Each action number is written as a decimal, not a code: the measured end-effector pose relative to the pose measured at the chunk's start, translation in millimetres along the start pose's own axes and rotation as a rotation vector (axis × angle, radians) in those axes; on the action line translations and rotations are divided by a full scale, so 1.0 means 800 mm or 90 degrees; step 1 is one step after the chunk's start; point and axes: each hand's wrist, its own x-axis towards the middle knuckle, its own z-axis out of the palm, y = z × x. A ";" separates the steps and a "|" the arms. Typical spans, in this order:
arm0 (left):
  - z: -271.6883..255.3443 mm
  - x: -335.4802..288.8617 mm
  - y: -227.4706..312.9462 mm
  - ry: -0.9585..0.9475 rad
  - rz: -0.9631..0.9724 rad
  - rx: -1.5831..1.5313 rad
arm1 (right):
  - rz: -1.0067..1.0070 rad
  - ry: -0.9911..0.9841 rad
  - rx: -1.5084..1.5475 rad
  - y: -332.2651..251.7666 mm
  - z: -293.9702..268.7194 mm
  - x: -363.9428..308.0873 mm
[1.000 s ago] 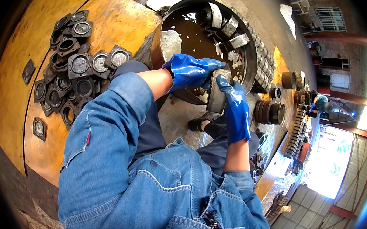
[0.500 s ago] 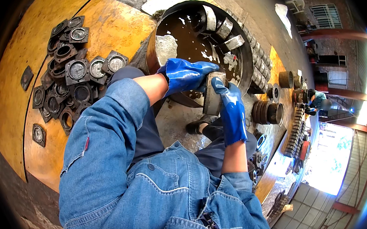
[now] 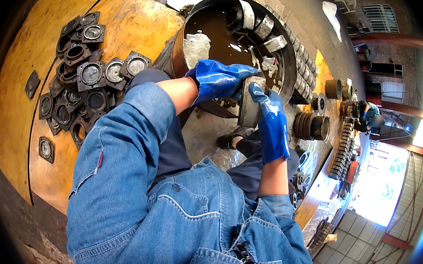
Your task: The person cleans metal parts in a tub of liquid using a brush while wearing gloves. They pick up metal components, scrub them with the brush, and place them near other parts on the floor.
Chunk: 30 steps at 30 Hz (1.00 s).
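Observation:
Both my hands wear blue rubber gloves and hold a thick grey metal ring at the near rim of a round metal tub. My left hand is closed over its upper left side, the fingers reaching across the top. Gripping the right side is my right hand, its thumb on the outer face. Brown liquid with patches of foam lies in the tub. Several similar metal rings rest against the tub's far right inner wall. The gloves hide part of the held ring.
At left, a heap of dark square flanged metal parts covers a yellow board. Rows of grey rings stand right of the tub, with rusty rings nearer. A co-worker bends at far right.
The view has shifted slightly, so the tub and heap appear a little farther right and the tub higher. Both hands keep their hold on the metal ring.

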 end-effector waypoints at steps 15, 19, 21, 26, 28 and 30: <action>0.002 -0.026 0.031 -0.087 -0.016 0.046 | -0.082 -0.018 0.088 0.016 0.004 0.003; 0.010 -0.040 0.030 -0.029 -0.007 -0.030 | -0.025 -0.013 0.038 0.003 0.001 -0.005; 0.009 -0.032 0.020 -0.005 0.002 -0.065 | -0.014 -0.007 0.017 -0.005 0.001 -0.013; 0.015 -0.043 0.028 -0.018 0.053 -0.013 | -0.024 0.000 0.055 0.007 0.000 -0.007; 0.028 -0.055 0.041 -0.009 0.014 -0.076 | -0.054 0.025 0.061 0.001 0.004 -0.013; 0.022 -0.049 0.035 -0.019 0.017 -0.070 | -0.070 0.019 0.070 0.001 0.006 -0.013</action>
